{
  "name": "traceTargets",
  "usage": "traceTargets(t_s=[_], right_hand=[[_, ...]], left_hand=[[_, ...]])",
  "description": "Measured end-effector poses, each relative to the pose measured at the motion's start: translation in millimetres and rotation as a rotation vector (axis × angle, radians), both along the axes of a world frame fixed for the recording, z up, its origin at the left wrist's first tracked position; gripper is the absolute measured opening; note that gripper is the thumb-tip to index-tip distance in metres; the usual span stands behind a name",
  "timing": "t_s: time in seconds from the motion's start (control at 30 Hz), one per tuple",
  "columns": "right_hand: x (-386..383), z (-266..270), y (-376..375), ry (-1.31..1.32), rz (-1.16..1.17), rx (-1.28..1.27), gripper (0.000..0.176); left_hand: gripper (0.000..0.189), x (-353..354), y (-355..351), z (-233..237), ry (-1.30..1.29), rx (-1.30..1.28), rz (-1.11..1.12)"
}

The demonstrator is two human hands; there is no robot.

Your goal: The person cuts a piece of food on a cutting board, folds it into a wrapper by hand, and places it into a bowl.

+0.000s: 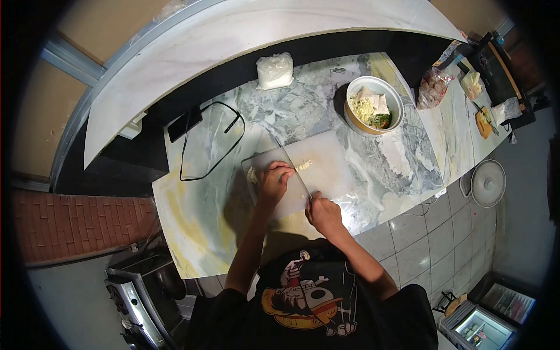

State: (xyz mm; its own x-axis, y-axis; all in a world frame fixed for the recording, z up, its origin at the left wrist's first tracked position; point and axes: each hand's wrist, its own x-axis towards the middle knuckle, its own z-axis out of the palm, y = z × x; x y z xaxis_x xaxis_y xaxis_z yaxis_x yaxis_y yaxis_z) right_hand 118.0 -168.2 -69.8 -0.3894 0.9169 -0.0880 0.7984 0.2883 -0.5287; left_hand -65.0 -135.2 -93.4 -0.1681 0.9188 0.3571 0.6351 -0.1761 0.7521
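A pale cutting board [326, 153] lies on the marble-patterned counter. My right hand [324, 213] is closed around the handle of a knife [294, 166], whose long blade slants across the board, away from me and to the left. Just left of the blade, my left hand [275, 182] rests on the board with its fingers curled and drawn together. Whatever lies under those fingers is mostly hidden. Small pale cut pieces [304, 165] lie right of the blade, near the fingertips. More pale pieces [252, 174] sit at the board's left edge.
A bowl [350, 116] with pale shreds, greens and a whitish slab stands at the back right. Behind the board is a bag of white stuff [275, 71]. A black cord loop [184, 157] and dark flat device [184, 124] lie left. Bagged food [434, 87] sits far right.
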Motion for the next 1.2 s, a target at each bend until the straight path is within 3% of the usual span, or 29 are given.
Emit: traceTargets(t_s=[1.2], right_hand=[[-0.1,3.2,-4.0,0.009,-0.010,0.059,0.024]], left_hand=[[0.012,-1.2,-3.9,3.2,-0.057,-0.073,-0.054]])
